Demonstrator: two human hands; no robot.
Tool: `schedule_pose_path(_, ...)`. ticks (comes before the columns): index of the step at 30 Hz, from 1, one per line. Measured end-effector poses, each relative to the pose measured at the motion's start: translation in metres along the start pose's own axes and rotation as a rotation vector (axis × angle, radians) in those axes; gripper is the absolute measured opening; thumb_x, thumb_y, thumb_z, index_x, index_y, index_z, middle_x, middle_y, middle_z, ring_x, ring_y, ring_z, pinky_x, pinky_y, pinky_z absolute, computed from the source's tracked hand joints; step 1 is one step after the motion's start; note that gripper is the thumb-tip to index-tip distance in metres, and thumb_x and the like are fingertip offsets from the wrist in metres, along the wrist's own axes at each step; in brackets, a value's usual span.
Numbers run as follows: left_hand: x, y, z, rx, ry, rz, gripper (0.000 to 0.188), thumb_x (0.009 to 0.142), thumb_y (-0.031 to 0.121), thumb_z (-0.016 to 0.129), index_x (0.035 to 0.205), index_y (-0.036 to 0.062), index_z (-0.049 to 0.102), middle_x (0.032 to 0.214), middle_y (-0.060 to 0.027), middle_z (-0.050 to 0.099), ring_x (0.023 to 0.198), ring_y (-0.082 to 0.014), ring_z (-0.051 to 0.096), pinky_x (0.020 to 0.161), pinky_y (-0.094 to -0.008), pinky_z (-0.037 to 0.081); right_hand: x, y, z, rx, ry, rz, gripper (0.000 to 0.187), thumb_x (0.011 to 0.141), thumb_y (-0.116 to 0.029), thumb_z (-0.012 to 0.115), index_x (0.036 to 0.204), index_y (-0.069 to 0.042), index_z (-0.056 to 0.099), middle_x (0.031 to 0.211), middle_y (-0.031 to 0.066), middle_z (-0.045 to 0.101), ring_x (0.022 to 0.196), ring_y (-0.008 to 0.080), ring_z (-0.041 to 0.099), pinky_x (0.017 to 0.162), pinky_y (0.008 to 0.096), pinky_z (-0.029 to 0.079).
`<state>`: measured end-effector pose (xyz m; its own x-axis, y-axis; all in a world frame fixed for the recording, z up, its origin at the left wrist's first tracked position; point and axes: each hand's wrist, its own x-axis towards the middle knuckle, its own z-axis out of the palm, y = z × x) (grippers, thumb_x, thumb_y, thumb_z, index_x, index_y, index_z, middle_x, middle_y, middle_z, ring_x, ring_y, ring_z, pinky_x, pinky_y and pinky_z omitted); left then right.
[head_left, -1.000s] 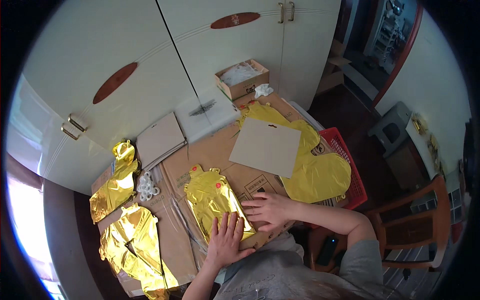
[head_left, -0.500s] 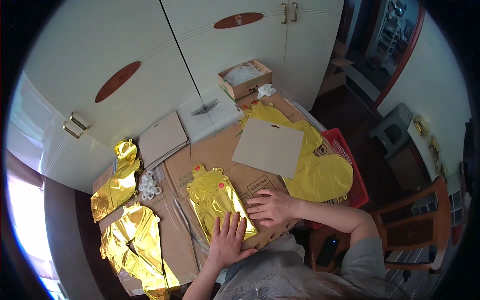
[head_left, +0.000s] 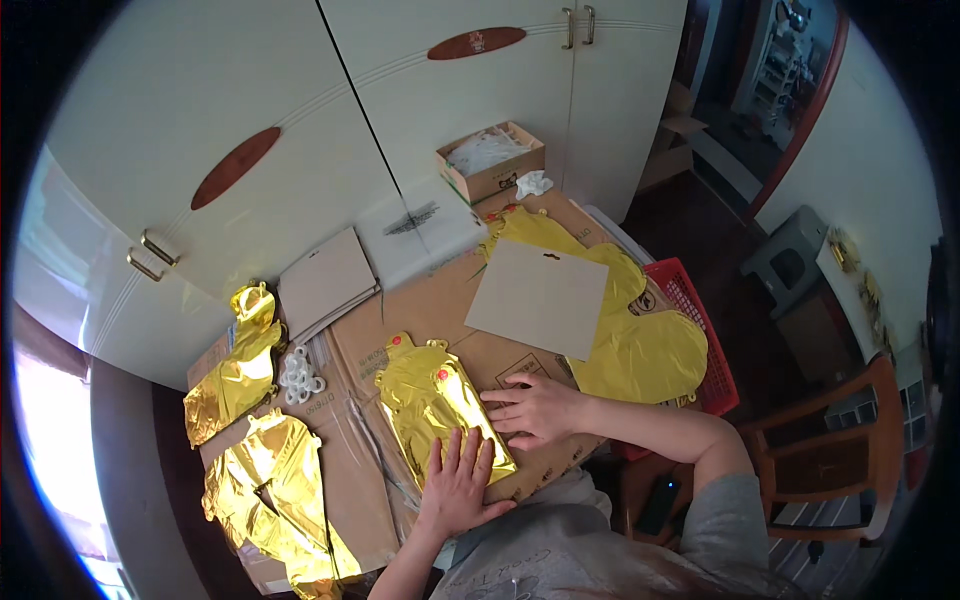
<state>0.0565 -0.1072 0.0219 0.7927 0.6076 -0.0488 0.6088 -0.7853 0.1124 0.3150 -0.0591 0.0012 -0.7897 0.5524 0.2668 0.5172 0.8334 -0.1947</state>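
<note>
A gold foil balloon (head_left: 415, 400), folded into a long flat shape with a red dot near its top, lies on the cardboard in front of me. My left hand (head_left: 460, 485) rests flat on its near end, fingers outstretched. My right hand (head_left: 535, 410) reaches in from the right with its fingers spread, the fingertips at the balloon's right edge. Just beyond that hand, a grey-beige card (head_left: 538, 298) with a hanging slot lies over other flat gold balloons (head_left: 645, 355).
More gold foil balloons (head_left: 265, 490) lie at the left, near white plastic rings (head_left: 300, 375) and a stack of cards (head_left: 328, 275). A box with clear plastic bags (head_left: 492, 165) stands at the back. A red basket (head_left: 700, 330) and a wooden chair (head_left: 820, 455) are at the right.
My right hand has shifted slightly left, its fingertips now against the folded balloon's edge. The left hand stays flat in place.
</note>
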Motion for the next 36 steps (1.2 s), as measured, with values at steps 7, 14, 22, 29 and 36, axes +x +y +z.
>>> schedule_pose_path(7, 0.001, 0.002, -0.003, 0.012, -0.01, 0.0, 0.107, 0.078, 0.08, 0.047, 0.146, -0.0013, 0.037, 0.151, -0.0256, 0.035, 0.142, -0.0455, 0.027, 0.114, -0.0621, 0.017, -0.001, 0.001, 0.004, -0.01, 0.038, 0.0, 0.034, 0.087, -0.038, 0.062, 0.114, -0.018, 0.071, 0.131, -0.0042, 0.062, 0.135, 0.0177, 0.044, 0.109, 0.0497, 0.033)
schedule_pose_path(14, 0.002, 0.001, -0.003, 0.005, -0.001, 0.005, 0.106, 0.078, 0.08, 0.048, 0.146, -0.0007, 0.037, 0.152, -0.0247, 0.034, 0.142, -0.0455, 0.026, 0.114, -0.0625, 0.017, 0.0, -0.002, 0.001, -0.065, 0.084, 0.052, 0.033, 0.086, -0.037, 0.062, 0.112, -0.018, 0.071, 0.125, -0.0042, 0.065, 0.132, 0.0171, 0.046, 0.109, 0.0463, 0.034)
schedule_pose_path(22, 0.001, 0.001, -0.005, 0.028, -0.021, -0.008, 0.106, 0.078, 0.08, 0.047, 0.146, -0.0004, 0.037, 0.151, -0.0248, 0.034, 0.142, -0.0455, 0.028, 0.113, -0.0626, 0.018, 0.023, 0.006, 0.001, -0.055, 0.037, 0.066, 0.036, 0.089, -0.032, 0.059, 0.116, -0.011, 0.069, 0.122, -0.0023, 0.067, 0.13, 0.017, 0.047, 0.109, 0.0446, 0.034)
schedule_pose_path(29, 0.002, 0.001, -0.003, 0.017, -0.001, 0.008, 0.106, 0.078, 0.081, 0.046, 0.145, -0.0005, 0.038, 0.15, -0.0253, 0.035, 0.14, -0.046, 0.029, 0.112, -0.0633, 0.019, 0.01, 0.012, 0.005, -0.045, 0.115, 0.122, 0.036, 0.09, -0.032, 0.059, 0.119, -0.012, 0.068, 0.126, -0.003, 0.065, 0.132, 0.0166, 0.046, 0.11, 0.0449, 0.032)
schedule_pose_path(36, 0.001, 0.001, -0.003, 0.029, -0.013, 0.0, 0.105, 0.078, 0.08, 0.047, 0.145, -0.0003, 0.038, 0.151, -0.0246, 0.035, 0.141, -0.0456, 0.028, 0.112, -0.0631, 0.019, 0.028, 0.012, 0.003, -0.072, 0.095, 0.101, 0.037, 0.089, -0.03, 0.061, 0.12, -0.011, 0.067, 0.126, -0.0023, 0.065, 0.133, 0.0164, 0.045, 0.108, 0.0448, 0.033)
